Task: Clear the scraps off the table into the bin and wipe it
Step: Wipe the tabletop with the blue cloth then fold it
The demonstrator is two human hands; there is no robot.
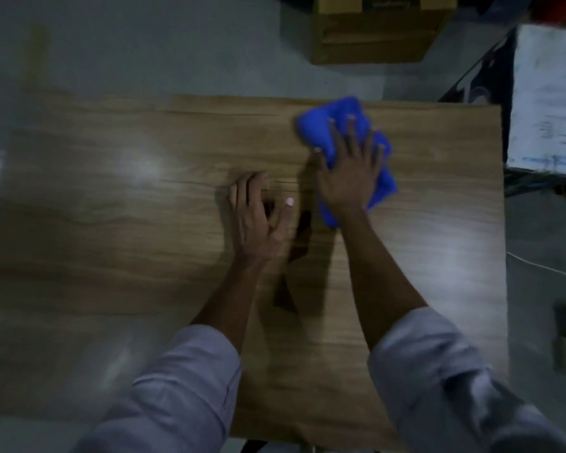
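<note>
Now; one blue cloth (321, 125) under right hand (350, 173); left hand (258, 220) on table (111, 230)

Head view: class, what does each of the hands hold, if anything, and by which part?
Nothing is gripped. The right hand presses flat, fingers spread, on the middle of the blue cloth; the left hand rests on the table.

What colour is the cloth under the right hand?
Bright blue. The cloth shows best in the head view, on the table.
</note>
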